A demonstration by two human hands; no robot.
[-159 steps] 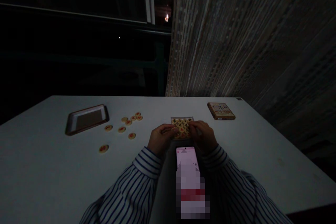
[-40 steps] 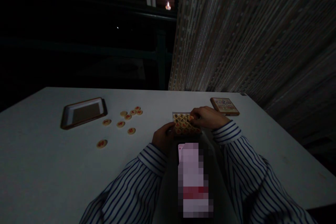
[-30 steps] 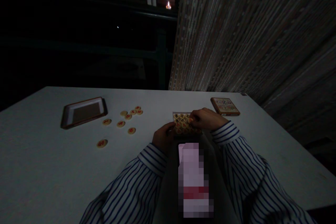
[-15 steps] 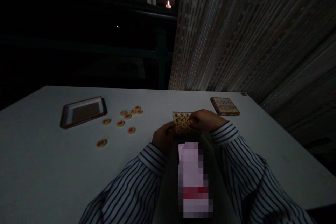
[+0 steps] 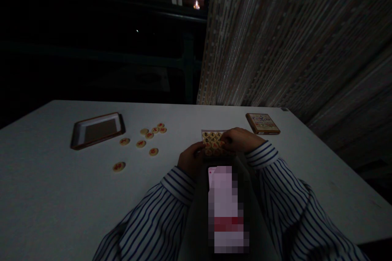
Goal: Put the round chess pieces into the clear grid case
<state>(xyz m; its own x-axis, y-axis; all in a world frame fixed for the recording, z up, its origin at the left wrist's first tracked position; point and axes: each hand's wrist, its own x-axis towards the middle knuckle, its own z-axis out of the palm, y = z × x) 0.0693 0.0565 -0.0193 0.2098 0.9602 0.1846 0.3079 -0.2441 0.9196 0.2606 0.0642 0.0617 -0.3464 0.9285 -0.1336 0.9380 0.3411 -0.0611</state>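
In the head view, a small tray [image 5: 202, 132] packed with rows of round Chinese chess pieces [image 5: 214, 145], some marked black and some red, sits close in front of me. My left hand [image 5: 191, 159] is closed on the tray's left edge, its thumb by the pieces. Over the right side of the tray, my right hand [image 5: 239, 139] has its fingers pinched at a Chinese chess piece, which they partly hide. Several loose pieces, such as a red-marked one [image 5: 119, 166], lie scattered on the table to the left.
An open brown box half [image 5: 76, 140] with a white inner wall lies on the white table [image 5: 61, 195] at left. A printed box lid [image 5: 263, 124] rests at right. A phone [image 5: 225, 208] with a blurred screen is below my hands. A string curtain [image 5: 260, 40] hangs behind.
Both hands stay almost in place at the tray. Only a slight shift shows in the right fingers and the tray's tilt; the loose pieces lie as before.
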